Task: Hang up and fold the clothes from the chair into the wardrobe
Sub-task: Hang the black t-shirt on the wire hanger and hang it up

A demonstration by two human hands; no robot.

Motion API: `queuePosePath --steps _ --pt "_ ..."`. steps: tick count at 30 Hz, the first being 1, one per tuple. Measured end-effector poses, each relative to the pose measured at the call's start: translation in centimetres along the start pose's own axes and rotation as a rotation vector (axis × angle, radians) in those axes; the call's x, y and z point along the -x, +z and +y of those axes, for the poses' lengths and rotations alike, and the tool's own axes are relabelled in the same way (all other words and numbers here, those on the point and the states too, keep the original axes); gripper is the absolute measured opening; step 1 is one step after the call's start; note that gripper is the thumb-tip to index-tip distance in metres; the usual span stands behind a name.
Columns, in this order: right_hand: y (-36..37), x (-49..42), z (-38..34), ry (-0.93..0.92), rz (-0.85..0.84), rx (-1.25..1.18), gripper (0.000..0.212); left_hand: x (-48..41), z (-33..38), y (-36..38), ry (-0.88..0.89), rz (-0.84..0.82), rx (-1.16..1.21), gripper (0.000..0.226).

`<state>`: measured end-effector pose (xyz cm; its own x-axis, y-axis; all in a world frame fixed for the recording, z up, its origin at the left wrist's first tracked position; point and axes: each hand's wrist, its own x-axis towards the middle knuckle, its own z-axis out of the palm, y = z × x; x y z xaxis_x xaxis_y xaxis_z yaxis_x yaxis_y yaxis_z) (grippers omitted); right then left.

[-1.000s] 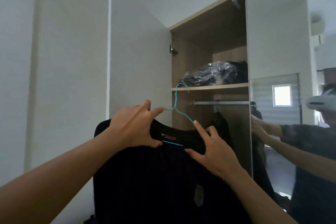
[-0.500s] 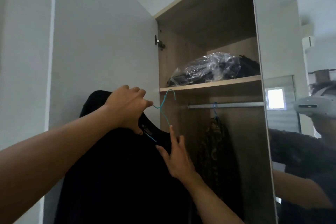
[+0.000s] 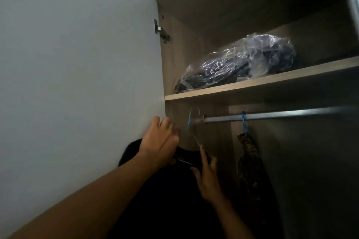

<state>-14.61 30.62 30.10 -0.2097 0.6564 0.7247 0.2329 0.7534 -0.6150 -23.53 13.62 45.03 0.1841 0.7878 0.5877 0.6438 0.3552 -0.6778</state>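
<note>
Black shirt [image 3: 165, 190] on teal wire hanger [image 3: 191, 122], hook just beside the rail [image 3: 272, 115] end, not on it; left hand [image 3: 159, 141] grips the hanger at the collar, right hand [image 3: 207, 176] spread on the shirt: hook may miss the rail, likely dropping the shirt.

clear plastic bag [image 3: 239, 62]: centre right of frame, crumpled, dark fabric inside, lying flat | camouflage-patterned garment [image 3: 250, 161]: lower right of centre, hanging in shadow | blue hanger [image 3: 244, 124]: carries that garment, hook uppermost
</note>
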Motion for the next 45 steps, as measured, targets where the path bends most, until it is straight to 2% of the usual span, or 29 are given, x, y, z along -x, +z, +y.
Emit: queuePosePath --steps 13,17,21,26,32,36,40,42,45 --pt "-1.9 -8.5 11.6 0.029 -0.011 0.037 0.081 -10.2 6.0 7.6 -0.025 -0.028 0.105 0.076" --pt "-1.9 -10.0 13.2 0.022 -0.041 0.052 0.086 -11.7 7.3 9.0 -0.041 -0.030 0.111 0.077" --pt "-1.6 -10.1 14.7 0.027 -0.063 0.069 0.081 -12.2 8.5 10.3 -0.038 -0.049 0.152 0.076" --pt "-1.5 -8.7 15.0 0.028 -0.122 0.138 0.089 -11.1 9.3 10.7 -0.025 -0.108 0.173 0.081" --pt "-3.8 -7.2 10.5 0.058 -0.085 0.188 0.101 -9.5 8.6 8.9 -0.020 -0.172 0.234 0.102" --pt "-7.5 -7.1 2.9 -0.072 0.001 0.127 0.091 -8.7 6.6 6.8 -0.002 -0.159 0.259 0.113" --pt "-13.5 -7.4 -3.7 -0.214 0.059 0.191 0.076 -8.7 5.2 4.0 0.020 -0.077 0.348 0.127" --pt "-17.4 -7.3 -5.3 -0.210 0.060 0.183 0.069 -9.0 5.2 2.6 0.047 -0.012 0.421 0.130" --pt "-22.1 -7.0 -4.0 -0.102 0.040 0.091 0.056 -9.9 6.0 0.3 0.090 0.085 0.511 0.130"
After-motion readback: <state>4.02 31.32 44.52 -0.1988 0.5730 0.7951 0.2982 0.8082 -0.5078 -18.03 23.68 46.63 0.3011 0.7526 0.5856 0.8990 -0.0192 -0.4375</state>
